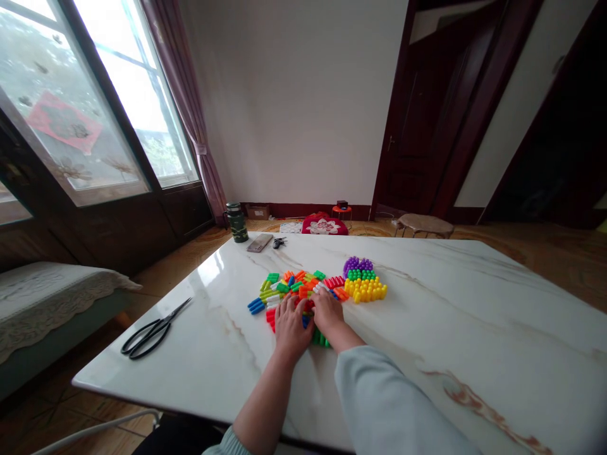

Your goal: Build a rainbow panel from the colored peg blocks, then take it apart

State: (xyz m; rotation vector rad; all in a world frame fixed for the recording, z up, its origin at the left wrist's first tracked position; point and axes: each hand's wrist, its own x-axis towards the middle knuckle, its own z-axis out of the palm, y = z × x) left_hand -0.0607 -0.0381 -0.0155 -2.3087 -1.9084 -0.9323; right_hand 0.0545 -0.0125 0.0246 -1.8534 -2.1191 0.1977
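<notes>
A heap of coloured plastic building pieces lies in the middle of a white marble table. To its right sits a joined cluster of yellow, green and purple pieces. My left hand and my right hand rest side by side on the near edge of the heap, fingers curled down over red, blue and green pieces. What each hand grips is hidden under the fingers.
Black scissors lie near the table's left edge. A dark green bottle, a phone and a small black object stand at the far corner. A bed is left of the table; a stool stands beyond it.
</notes>
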